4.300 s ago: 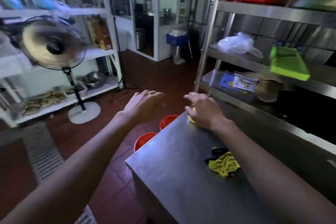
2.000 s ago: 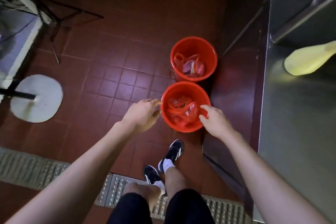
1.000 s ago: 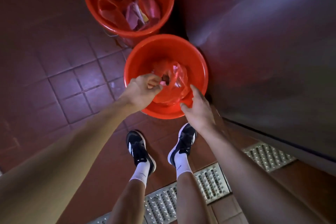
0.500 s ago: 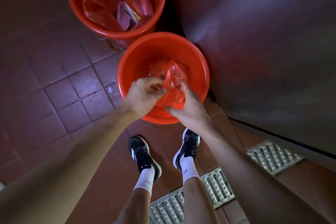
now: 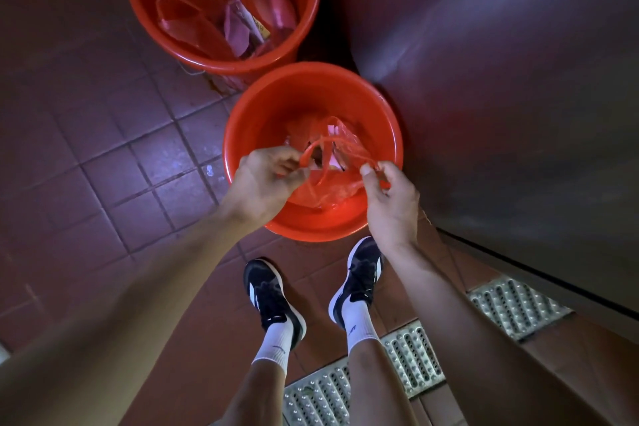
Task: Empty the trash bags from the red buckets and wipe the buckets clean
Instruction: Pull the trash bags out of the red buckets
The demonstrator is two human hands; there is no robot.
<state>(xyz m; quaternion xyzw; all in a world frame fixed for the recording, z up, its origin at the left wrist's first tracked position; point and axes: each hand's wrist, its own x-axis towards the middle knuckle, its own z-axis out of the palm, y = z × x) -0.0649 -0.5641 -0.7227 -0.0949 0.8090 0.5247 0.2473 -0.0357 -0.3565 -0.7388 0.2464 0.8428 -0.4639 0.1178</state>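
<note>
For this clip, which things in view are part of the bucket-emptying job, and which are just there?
Part of the job:
near red bucket
red trash bag, a handle pinched by the left hand and the right hand
far red bucket, with its own bag inside

Just there:
floor drain grate
steel cabinet side
tiled floor

Near bucket (image 5: 387,135): mouth open above; steel counter side (image 5: 501,97) touching its right rim; second bucket (image 5: 307,10) close behind. Tiled floor (image 5: 86,149) open to the left. Shoes (image 5: 273,297) near its front.
</note>
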